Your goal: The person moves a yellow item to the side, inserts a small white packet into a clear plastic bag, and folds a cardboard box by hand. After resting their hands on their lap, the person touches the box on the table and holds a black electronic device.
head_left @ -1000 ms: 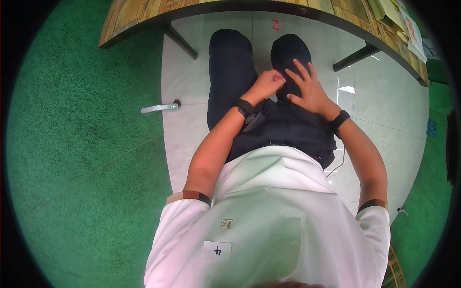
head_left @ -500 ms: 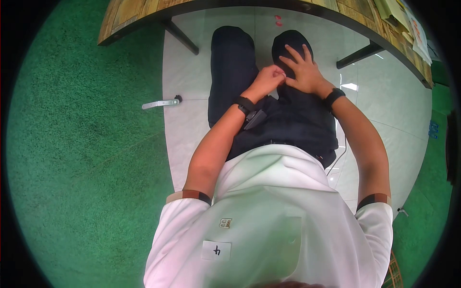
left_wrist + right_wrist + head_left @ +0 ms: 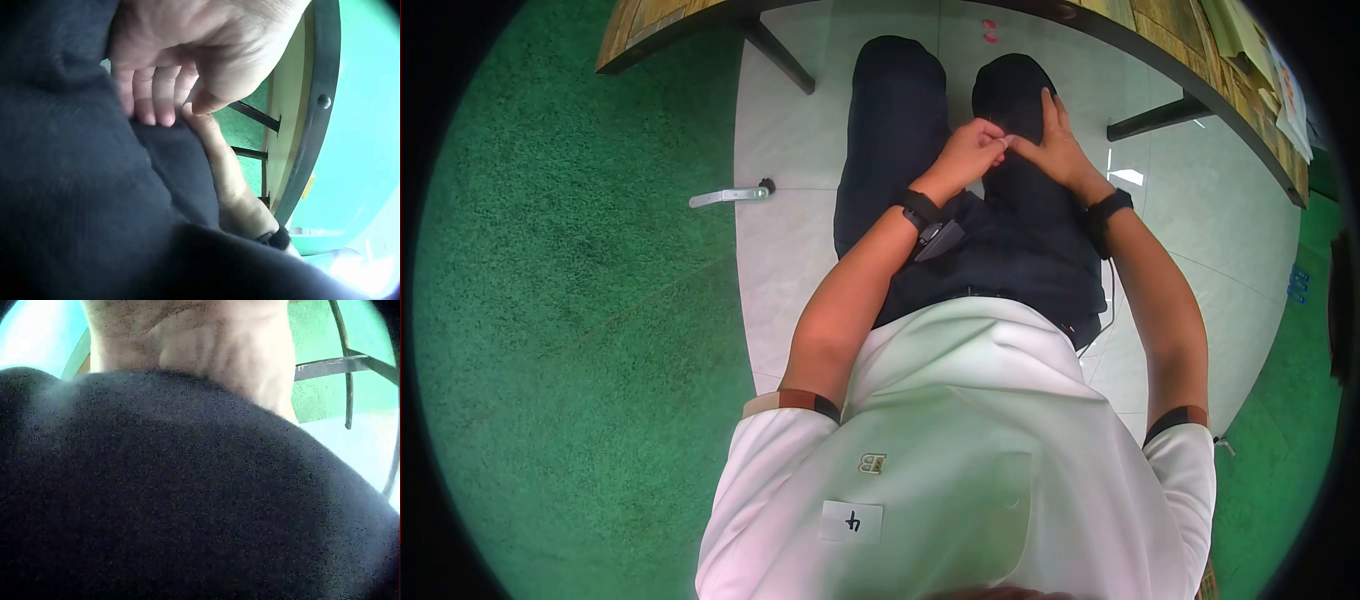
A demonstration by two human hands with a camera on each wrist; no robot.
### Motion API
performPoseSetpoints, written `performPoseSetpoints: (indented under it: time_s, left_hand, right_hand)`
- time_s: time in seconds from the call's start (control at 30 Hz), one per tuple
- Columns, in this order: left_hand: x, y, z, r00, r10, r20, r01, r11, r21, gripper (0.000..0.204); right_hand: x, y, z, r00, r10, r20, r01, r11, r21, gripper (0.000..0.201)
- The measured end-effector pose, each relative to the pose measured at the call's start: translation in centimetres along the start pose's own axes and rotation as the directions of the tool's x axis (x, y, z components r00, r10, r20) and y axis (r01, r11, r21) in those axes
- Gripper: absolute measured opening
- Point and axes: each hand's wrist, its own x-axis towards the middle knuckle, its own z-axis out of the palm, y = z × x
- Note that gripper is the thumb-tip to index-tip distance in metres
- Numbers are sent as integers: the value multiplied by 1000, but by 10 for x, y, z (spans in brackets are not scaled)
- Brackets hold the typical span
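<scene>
In the head view my left hand [image 3: 972,155] hovers over the lap with loosely curled fingers. My right hand [image 3: 1062,152] lies beside it over the right thigh [image 3: 1012,90], thumb stretched toward the left hand, other fingers extended forward. The left wrist view gives the left palm from below, its fingers [image 3: 145,100] hanging relaxed. There the right thumb's tip meets the left thumb's tip, and no object shows between them. Dark trousers [image 3: 187,487] fill most of the right wrist view, with only the heel of the right hand [image 3: 194,340] above them.
A wood-topped desk [image 3: 670,22] curves across the front, papers [image 3: 1280,90] at its right end. Its legs [image 3: 780,55] stand on pale floor tiles, which border green carpet [image 3: 580,300]. A metal lever [image 3: 730,195] sticks out at the left. Black straps [image 3: 1110,207] circle both wrists.
My right hand has moved inward and drawn its spread fingers together, its thumb now at the left hand's fingertips. The left hand has shifted slightly forward and right. The view has tilted a little.
</scene>
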Motion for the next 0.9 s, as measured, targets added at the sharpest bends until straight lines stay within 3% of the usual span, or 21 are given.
performPoseSetpoints:
  time_s: [0.3, 0.63, 0.7, 0.9]
  left_hand:
    - [2, 3, 3, 1000, -26, 3, 26, 1000, 3, 21]
    - [3, 0, -2, 999, -26, 24, 27, 999, -38, 23]
    - [3, 0, -3, 999, -25, 29, 26, 999, -36, 22]
    - [2, 1, -4, 999, -38, 39, 40, 998, -45, 22]
  right_hand:
    - [-40, -19, -21, 961, 209, 182, -206, 978, -33, 136]
    - [-31, -13, -32, 968, 149, 204, -155, 988, 13, 133]
    - [-32, -18, -31, 962, 200, 188, -178, 975, -130, 136]
    - [-24, -23, -30, 915, 324, 239, -295, 944, -149, 137]
